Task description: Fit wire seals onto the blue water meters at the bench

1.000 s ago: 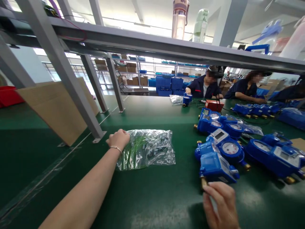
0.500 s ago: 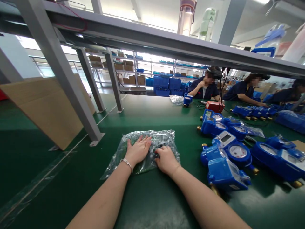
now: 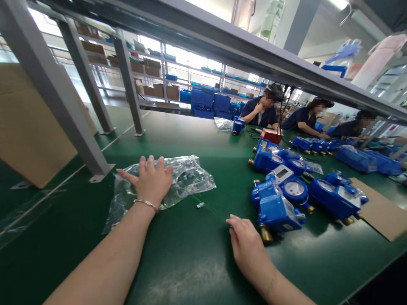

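My left hand (image 3: pixel 153 180) lies with fingers spread on a crumpled clear plastic bag (image 3: pixel 190 176), pressing it against the green tabletop. Dark bits show faintly inside the bag. My right hand (image 3: pixel 249 245) is to the right of the bag, low over the table, fingers curled with the fingertips together. A faint, thin wire seal with a small pale tag (image 3: pixel 200 205) stretches from near the bag's edge towards those fingertips, which seem to pinch its end. Just beyond my right hand stand several blue water meters (image 3: pixel 280 203) with brass ends.
Metal shelf legs (image 3: pixel 60 93) and a cardboard box (image 3: pixel 28 127) stand on the left. Another blue meter (image 3: pixel 238 125), a red box (image 3: pixel 271 135) and a cardboard sheet (image 3: pixel 383 209) lie on the bench. Co-workers (image 3: pixel 262 108) sit across at the right. A shelf beam (image 3: pixel 203 46) runs overhead.
My right hand has left the bag and moved right, towards me. The small tag and thin strand now show between it and the bag. My left hand remains on the bag; the view has turned right.
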`<state>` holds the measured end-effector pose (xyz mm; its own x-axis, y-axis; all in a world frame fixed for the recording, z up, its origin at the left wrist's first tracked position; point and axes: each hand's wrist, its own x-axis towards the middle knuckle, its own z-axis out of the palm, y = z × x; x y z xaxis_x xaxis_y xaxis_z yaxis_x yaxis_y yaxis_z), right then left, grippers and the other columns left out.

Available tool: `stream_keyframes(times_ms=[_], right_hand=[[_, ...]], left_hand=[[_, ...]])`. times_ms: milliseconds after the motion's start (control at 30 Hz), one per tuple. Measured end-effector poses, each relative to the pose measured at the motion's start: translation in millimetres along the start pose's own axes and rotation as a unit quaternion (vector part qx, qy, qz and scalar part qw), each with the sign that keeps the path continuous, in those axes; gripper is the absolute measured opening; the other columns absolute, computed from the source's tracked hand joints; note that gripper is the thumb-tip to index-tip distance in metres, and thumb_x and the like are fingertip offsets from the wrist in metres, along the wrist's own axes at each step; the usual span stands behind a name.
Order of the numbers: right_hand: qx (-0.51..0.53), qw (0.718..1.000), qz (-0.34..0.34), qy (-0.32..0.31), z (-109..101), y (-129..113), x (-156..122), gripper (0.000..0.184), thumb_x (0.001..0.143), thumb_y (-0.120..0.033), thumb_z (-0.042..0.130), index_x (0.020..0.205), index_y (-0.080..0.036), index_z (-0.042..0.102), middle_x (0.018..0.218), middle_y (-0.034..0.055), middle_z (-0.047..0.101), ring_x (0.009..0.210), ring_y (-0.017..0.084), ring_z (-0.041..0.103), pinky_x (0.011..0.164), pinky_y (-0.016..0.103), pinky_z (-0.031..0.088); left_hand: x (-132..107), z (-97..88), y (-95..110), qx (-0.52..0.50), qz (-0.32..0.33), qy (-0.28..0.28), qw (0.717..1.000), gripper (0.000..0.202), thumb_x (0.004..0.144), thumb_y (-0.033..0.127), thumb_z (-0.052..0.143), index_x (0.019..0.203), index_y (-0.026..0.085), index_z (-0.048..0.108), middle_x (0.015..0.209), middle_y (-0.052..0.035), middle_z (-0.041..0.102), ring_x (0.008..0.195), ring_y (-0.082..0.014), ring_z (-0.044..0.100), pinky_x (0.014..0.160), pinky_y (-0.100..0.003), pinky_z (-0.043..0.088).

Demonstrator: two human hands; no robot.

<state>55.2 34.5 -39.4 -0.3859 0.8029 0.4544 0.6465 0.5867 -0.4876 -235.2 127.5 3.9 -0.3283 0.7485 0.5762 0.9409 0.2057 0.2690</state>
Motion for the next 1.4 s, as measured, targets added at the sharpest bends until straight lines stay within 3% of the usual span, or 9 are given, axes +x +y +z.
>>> stream_keyframes(times_ms=[67, 233, 300, 433, 767, 933, 1100, 1200, 1400], right_hand=[[0.023, 0.999, 0.027, 0.025, -8.3, 2.7, -9.4, 0.030, 0.085, -0.009, 0.041, 0.109, -0.018, 0.056, 0.109, 0.0092, 0.060, 0.102, 0.021, 0.052, 0.091, 0.040, 0.045], [0.094, 0.991, 0.044, 0.079, -26.5, 2.1, -9.7, 0.025, 0.086, -0.013, 0.042, 0.105, -0.020, 0.057, 0.109, 0.0076, 0.060, 0.105, 0.019, 0.051, 0.092, 0.039, 0.043], [0.119, 0.988, 0.040, 0.090, -26.7, 4.9, -8.0, 0.025, 0.085, -0.012, 0.042, 0.103, -0.020, 0.057, 0.110, 0.0075, 0.060, 0.106, 0.018, 0.051, 0.093, 0.038, 0.043], [0.146, 0.983, 0.062, 0.092, -17.2, 15.6, -6.2, 0.028, 0.082, -0.010, 0.047, 0.106, -0.020, 0.057, 0.114, 0.0090, 0.057, 0.108, 0.018, 0.052, 0.094, 0.037, 0.044], [0.113, 0.988, 0.082, 0.069, -14.1, 19.0, -11.4, 0.022, 0.083, -0.010, 0.043, 0.094, -0.020, 0.059, 0.090, 0.0053, 0.059, 0.085, 0.017, 0.058, 0.079, 0.031, 0.049], [0.070, 0.989, 0.019, 0.131, -12.2, 10.9, -10.4, 0.038, 0.084, -0.021, 0.049, 0.121, -0.017, 0.043, 0.116, 0.0129, 0.051, 0.109, 0.023, 0.049, 0.090, 0.041, 0.046], [0.065, 0.991, -0.061, 0.101, -14.6, 1.7, -7.6, 0.047, 0.088, -0.024, 0.044, 0.132, -0.018, 0.031, 0.127, 0.0132, 0.047, 0.116, 0.024, 0.045, 0.097, 0.044, 0.040], [0.122, 0.991, -0.029, 0.054, -16.4, 0.8, -7.9, 0.032, 0.091, -0.021, 0.036, 0.123, -0.020, 0.043, 0.101, 0.0064, 0.060, 0.092, 0.017, 0.057, 0.084, 0.033, 0.048], [0.156, 0.974, 0.090, 0.140, -35.4, 8.4, -27.4, 0.035, 0.091, -0.032, 0.036, 0.124, -0.019, 0.040, 0.103, 0.0087, 0.052, 0.093, 0.019, 0.054, 0.082, 0.035, 0.045]], left_hand=[[-12.0, -17.1, 26.8, -0.082, 0.073, 0.030, 0.994, 0.044, 0.090, 0.038, 0.033, 0.119, 0.011, 0.052, 0.132, -0.0194, 0.046, 0.129, -0.0319, 0.031, 0.107, -0.060, 0.004], [-73.1, -48.5, 99.8, -0.209, 0.338, -0.196, 0.896, 0.040, 0.090, 0.040, 0.039, 0.125, 0.022, 0.045, 0.120, -0.0051, 0.059, 0.118, -0.0203, 0.047, 0.110, -0.044, 0.019], [-94.6, -52.3, 115.0, -0.216, 0.367, -0.284, 0.859, 0.047, 0.088, 0.042, 0.043, 0.131, 0.022, 0.038, 0.108, -0.0048, 0.064, 0.106, -0.0200, 0.056, 0.106, -0.044, 0.027], [-104.3, -48.6, 112.9, -0.172, 0.314, -0.344, 0.868, 0.031, 0.091, 0.039, 0.033, 0.101, 0.024, 0.059, 0.090, -0.0033, 0.062, 0.080, -0.0170, 0.061, 0.076, -0.029, 0.046], [-62.7, -28.1, 61.6, -0.126, 0.231, -0.245, 0.933, 0.032, 0.089, 0.040, 0.036, 0.088, 0.021, 0.062, 0.089, -0.0034, 0.058, 0.079, -0.0170, 0.057, 0.078, -0.028, 0.045], [-75.7, -49.2, 80.0, -0.212, 0.246, -0.161, 0.932, 0.025, 0.091, 0.033, 0.038, 0.092, 0.020, 0.058, 0.093, -0.0029, 0.058, 0.085, -0.0149, 0.056, 0.080, -0.025, 0.044], [-103.8, -63.6, 109.1, -0.240, 0.325, -0.222, 0.887, 0.021, 0.091, 0.029, 0.040, 0.094, 0.021, 0.058, 0.082, 0.0003, 0.064, 0.072, -0.0117, 0.060, 0.067, -0.021, 0.046], [-113.3, -57.6, 113.0, -0.244, 0.320, -0.198, 0.894, 0.021, 0.090, 0.031, 0.041, 0.095, 0.021, 0.058, 0.084, -0.0004, 0.067, 0.074, -0.0129, 0.063, 0.068, -0.023, 0.047], [-93.4, -32.5, 82.0, -0.142, 0.185, -0.109, 0.966, 0.029, 0.090, 0.042, 0.037, 0.098, 0.023, 0.058, 0.088, -0.0017, 0.068, 0.075, -0.0178, 0.064, 0.071, -0.028, 0.050]])
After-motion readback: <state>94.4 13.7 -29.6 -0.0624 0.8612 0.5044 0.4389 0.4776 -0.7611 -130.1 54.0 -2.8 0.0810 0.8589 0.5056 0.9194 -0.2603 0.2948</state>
